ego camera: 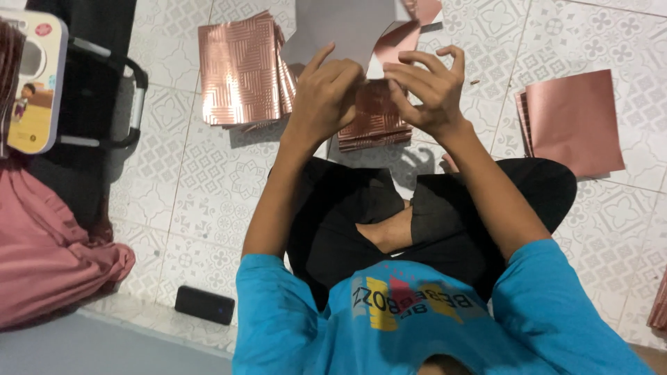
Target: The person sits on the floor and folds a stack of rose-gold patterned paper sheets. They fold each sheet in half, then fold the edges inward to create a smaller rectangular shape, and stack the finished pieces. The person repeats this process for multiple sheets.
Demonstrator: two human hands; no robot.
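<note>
patterned white floor tiles point(208, 201) all around, seen from above over crossed legs in black and a blue shirt. both hands raised together over the lap: left hand point(325, 97) closed on the grey back of a sheet of foil paper point(347, 28), thumb and fingers pinching its lower edge; right hand point(427, 87) with fingers curled narrow, nipping the same sheet where a rose-gold face turns over at the fold point(399, 38). sheet held up off the floor, its top running out of view. just under the hands, a small stack of embossed rose-gold sheets point(375, 125) on the tiles; a larger embossed stack point(240, 69) to the left, touching nothing; a stack of plain rose-gold sheets point(570, 118) well apart on the right. further off: a black phone-like slab point(203, 304) near the left knee, pink cloth point(48, 250) at the left edge, a black metal-framed stand point(104, 90) and a pale boxed package point(35, 83) beside it.

judged from the grip, mid-fold or mid-crease on one sheet, both hands working the same edge. next move likely calls for keeping the corners matched and pressing evenly along the fold, since thin foil paper should crease wherever pinched and show any slip.
</note>
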